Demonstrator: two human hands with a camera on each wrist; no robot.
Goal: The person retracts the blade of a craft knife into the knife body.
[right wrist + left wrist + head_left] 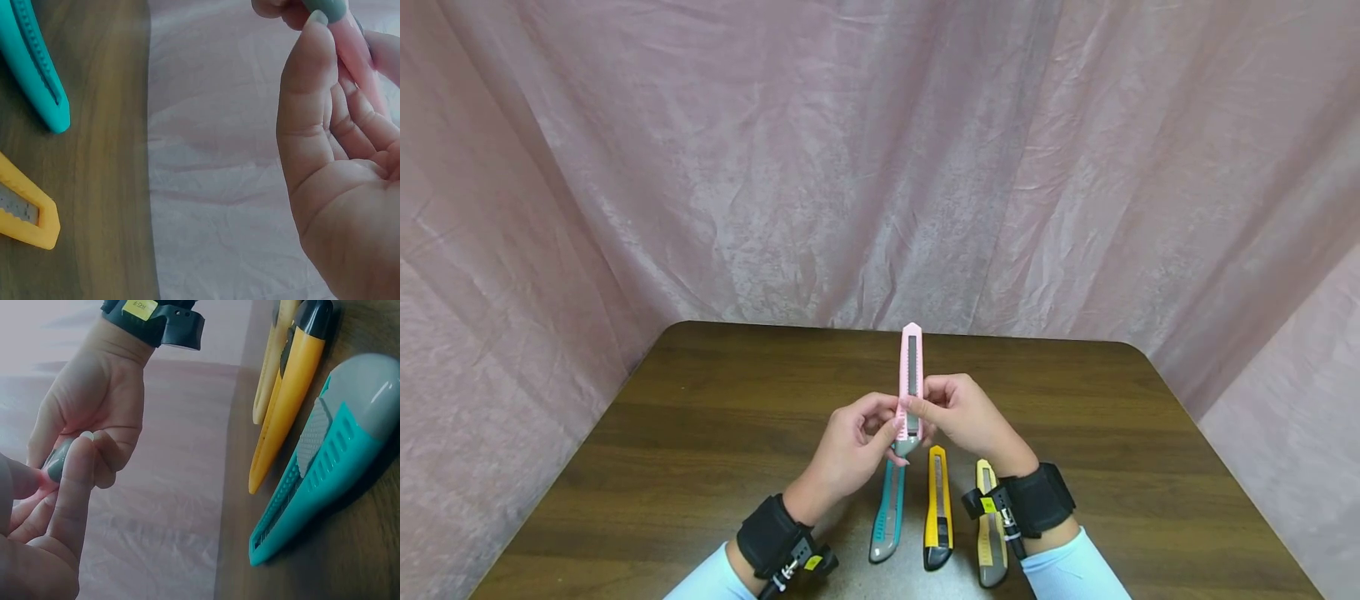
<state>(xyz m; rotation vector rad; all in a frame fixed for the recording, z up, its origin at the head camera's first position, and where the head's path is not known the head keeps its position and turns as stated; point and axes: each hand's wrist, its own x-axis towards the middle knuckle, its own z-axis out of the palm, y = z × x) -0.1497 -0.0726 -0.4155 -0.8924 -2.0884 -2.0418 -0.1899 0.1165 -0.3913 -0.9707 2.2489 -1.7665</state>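
Observation:
Both hands hold a pink box cutter (pixel 912 358) upright above the table, its grey end down and its tip pointing away. My left hand (pixel 852 442) pinches the lower part between thumb and fingers. From the other side my right hand (pixel 966 417) grips the body, thumb on its front. In the left wrist view the grey end (pixel 58 461) shows between the fingers; most of the pink body is hidden there. The right wrist view shows part of the pink body (pixel 356 53) beyond the fingers of the right hand (pixel 350 206).
On the brown wooden table (pixel 737 400) lie a teal box cutter (pixel 888 512), an orange-yellow box cutter (pixel 937 508) and a pale yellow box cutter (pixel 991 537), side by side below the hands. The right wrist partly covers the pale one. A pink curtain (pixel 850 167) hangs behind.

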